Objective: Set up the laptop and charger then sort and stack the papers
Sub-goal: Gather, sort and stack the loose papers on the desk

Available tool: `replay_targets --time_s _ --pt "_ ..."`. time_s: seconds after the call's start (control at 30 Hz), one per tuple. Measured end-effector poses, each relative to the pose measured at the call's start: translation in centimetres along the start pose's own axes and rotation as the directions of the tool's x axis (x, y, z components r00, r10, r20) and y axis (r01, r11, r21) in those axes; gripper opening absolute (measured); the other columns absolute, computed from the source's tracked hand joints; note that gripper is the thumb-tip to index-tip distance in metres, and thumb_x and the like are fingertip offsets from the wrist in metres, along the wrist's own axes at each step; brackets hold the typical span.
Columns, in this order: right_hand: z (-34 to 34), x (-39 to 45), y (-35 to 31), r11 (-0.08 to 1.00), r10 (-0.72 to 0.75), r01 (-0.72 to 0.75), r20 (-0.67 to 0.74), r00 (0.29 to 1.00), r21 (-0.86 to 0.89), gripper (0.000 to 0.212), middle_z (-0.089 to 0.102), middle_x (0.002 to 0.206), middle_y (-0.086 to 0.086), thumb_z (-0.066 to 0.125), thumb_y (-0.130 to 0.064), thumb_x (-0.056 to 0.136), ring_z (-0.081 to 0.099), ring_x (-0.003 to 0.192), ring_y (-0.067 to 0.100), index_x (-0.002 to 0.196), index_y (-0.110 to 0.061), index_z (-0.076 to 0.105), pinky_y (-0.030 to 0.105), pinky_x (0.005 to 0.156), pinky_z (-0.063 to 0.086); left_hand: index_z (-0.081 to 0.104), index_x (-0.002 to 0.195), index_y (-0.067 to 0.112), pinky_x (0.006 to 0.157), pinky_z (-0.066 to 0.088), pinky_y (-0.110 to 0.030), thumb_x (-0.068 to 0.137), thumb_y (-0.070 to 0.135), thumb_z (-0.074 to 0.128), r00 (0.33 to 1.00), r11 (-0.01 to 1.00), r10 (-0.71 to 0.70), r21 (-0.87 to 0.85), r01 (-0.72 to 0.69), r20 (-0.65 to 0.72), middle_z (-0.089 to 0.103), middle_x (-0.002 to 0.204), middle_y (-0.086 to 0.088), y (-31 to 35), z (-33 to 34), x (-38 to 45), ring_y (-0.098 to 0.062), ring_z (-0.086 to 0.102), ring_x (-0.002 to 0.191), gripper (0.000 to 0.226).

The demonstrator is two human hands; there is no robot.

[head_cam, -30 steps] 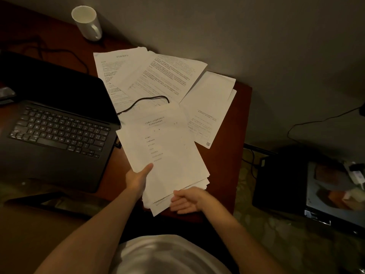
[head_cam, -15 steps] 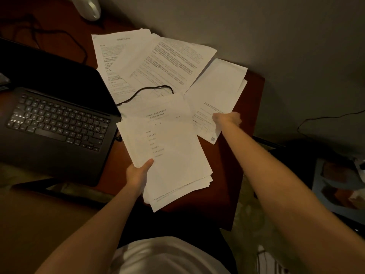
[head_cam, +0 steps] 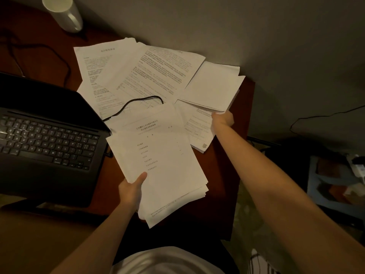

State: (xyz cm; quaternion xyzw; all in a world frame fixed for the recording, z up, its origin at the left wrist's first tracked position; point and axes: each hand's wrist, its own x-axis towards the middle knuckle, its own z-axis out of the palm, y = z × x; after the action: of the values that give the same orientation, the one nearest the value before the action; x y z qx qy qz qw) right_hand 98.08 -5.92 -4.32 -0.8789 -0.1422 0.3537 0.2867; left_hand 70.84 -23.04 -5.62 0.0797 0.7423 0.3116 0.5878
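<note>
Right hand [head_cam: 222, 119] now pinches the blank sheets [head_cam: 211, 86], their near edge lifted off the desk [head_cam: 227, 175]; left hand [head_cam: 131, 191] still grips the stack [head_cam: 164, 165], thumb on top

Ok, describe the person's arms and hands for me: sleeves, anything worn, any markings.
Both forearms are bare, with no sleeves reaching them. The left hand and the right hand show no gloves, and no watch or bracelet shows on either wrist. No markings are visible in this dim light. A light-coloured top shows at the bottom edge.
</note>
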Motion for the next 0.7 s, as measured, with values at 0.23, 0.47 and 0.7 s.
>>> replay_targets --time_s 0.23,0.47,0.7 --pt "-5.6 0.3 3.1 0.989 -0.041 0.057 -0.112 0.993 0.135 0.021 0.066 0.11 0.01 0.051 -0.006 0.094 0.061 0.088 0.018 0.108 -0.006 0.066 0.029 0.077 0.052 0.059 0.119 0.003 0.083 0.047 -0.035 0.086 0.004 0.067 0.999 0.999 0.036 -0.02 -0.035 0.03 0.062 0.105 -0.005 -0.2 -0.3 -0.2 -0.027 0.06 0.097 0.035" --pt "-10.1 -2.1 5.8 0.946 -0.028 0.046 -0.06 0.998 0.322 0.025 0.061 0.111 0.004 0.055 -0.007 0.094 0.057 0.095 0.016 0.119 -0.006 0.061 0.027 0.082 0.048 0.058 0.116 0.006 0.086 0.047 -0.038 0.087 0.005 0.066 0.995 0.998 0.063 -0.006 -0.063 0.08 0.062 0.114 -0.009 -0.4 -0.6 -0.3 -0.03 0.059 0.107 0.03" --pt "-13.9 -3.9 7.6 0.92 0.007 -0.082 0.193 0.981 0.384 0.034 0.062 0.115 0.006 0.062 -0.015 0.092 0.06 0.094 0.018 0.125 -0.009 0.058 0.033 0.079 0.053 0.056 0.125 0.0 0.09 0.046 -0.038 0.087 0.008 0.067 0.992 0.994 0.101 0.029 -0.103 0.074 0.059 0.126 -0.013 -0.2 -0.8 -0.6 -0.031 0.058 0.112 0.041"
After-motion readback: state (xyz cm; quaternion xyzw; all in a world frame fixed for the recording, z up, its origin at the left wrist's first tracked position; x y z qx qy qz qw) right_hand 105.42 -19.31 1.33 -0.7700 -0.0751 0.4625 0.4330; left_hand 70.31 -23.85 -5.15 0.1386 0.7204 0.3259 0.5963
